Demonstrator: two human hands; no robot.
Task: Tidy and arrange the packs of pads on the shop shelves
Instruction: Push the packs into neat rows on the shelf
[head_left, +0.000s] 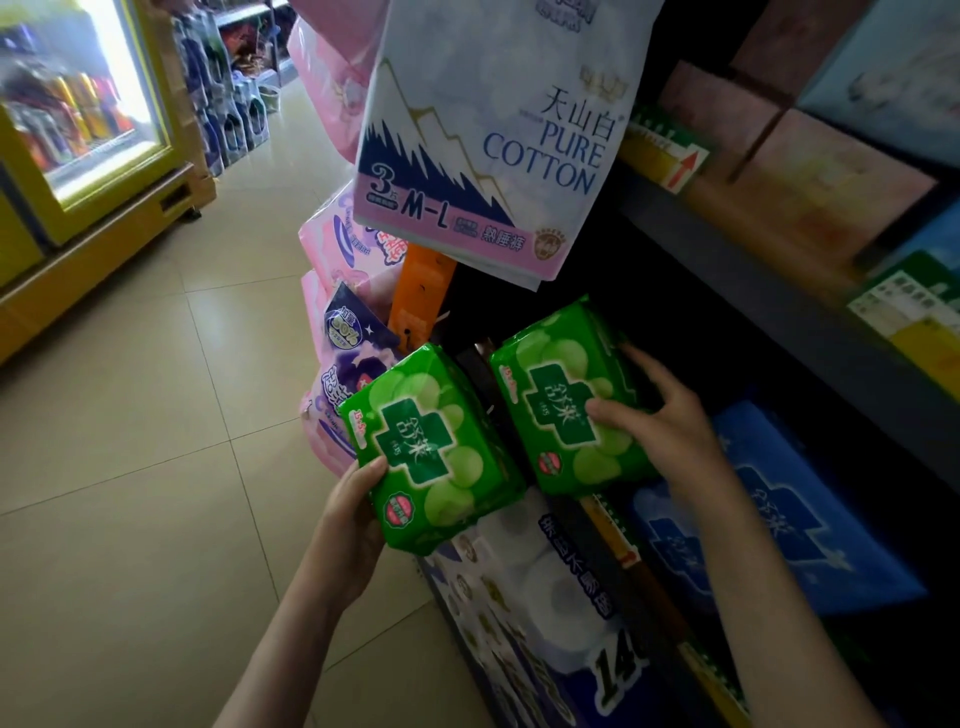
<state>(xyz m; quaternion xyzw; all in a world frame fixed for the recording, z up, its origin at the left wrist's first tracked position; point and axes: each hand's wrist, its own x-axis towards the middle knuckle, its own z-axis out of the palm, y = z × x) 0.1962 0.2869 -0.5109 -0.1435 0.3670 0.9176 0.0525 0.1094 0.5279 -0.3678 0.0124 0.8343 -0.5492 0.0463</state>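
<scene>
The biggest hazard, we think, is the large white pack (493, 135) hanging overhead. Lifting either arm to reach deeper could knock it loose. Next is the left green pack (431, 452), which is out over the aisle, just beside its twin. The left hand (358, 514) grips only its lower corner, thumb on the front and fingers beneath, so the slick wrapper could slide out and drop to the floor. The right green pack (566, 400) sits tilted at the mouth of the dark shelf (779, 312). The right hand (670, 426) clasps it, thumb on the face and fingers spread round the far edge. We judge that a crooked push could wedge it there or crush the blue pack (779, 519) lying below.

Around us, pale glossy floor tiles (130, 415) stretch down the aisle to a yellow drinks cooler (78, 130) with a lit door. The shelving is dark and dim, and we cannot see how much room is left inside. Pink packs (332, 244) crowd a rack on the aisle side, and a bundle of paper rolls (545, 571) stands beneath the green packs.
</scene>
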